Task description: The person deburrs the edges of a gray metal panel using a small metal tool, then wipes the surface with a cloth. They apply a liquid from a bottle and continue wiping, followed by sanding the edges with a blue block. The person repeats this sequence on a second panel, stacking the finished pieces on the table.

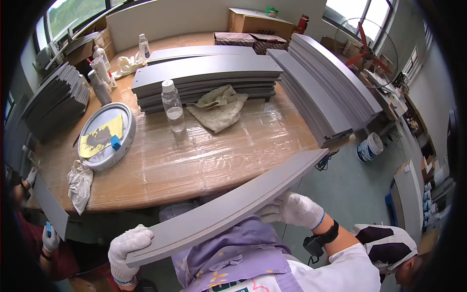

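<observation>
A long grey board [228, 207] with a groove along its near edge lies slantwise in front of me, its far right end by the table edge. My left hand [129, 250], in a white knit glove, is closed round the board's near left end. My right hand [297, 210], gloved the same way, grips the near long edge toward the right end; some of its fingertips are hidden by the board. On the table stands a clear bottle [173, 109] with a white cap, beside a crumpled cream cloth [219, 108].
Stacks of grey boards lie at the table's back [209, 68], right [335, 87] and left [56, 100]. A round lid [127, 141] carries a yellow sheet and blue block. At left, a co-worker's gloved hand [50, 239] is beside another board. A bucket [369, 147] stands right.
</observation>
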Motion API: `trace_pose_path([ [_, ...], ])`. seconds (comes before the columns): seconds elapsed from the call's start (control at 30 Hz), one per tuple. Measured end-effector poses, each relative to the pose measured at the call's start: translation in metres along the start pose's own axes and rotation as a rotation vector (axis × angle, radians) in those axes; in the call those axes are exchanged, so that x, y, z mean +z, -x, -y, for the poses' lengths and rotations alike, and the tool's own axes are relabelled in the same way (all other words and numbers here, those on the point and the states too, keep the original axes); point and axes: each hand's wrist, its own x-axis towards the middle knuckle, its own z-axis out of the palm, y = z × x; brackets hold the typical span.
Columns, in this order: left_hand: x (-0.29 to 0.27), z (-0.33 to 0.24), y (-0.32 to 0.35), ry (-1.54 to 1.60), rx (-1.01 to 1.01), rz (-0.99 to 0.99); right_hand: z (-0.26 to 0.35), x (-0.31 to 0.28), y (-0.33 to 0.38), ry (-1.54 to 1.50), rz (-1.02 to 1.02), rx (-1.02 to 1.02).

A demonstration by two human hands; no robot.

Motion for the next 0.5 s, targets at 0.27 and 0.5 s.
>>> trace_pose_path([
  [0.27,0.017,-0.032,0.009,-0.708,0.231,0.195,-0.04,-0.022,0.016,-0.2,-0.497,-0.255],
  [0.5,0.063,-0.041,-0.043,-0.42,-0.25,0.205,0.095,0.009,-0.016,-0.017,-0.393,-0.478],
])
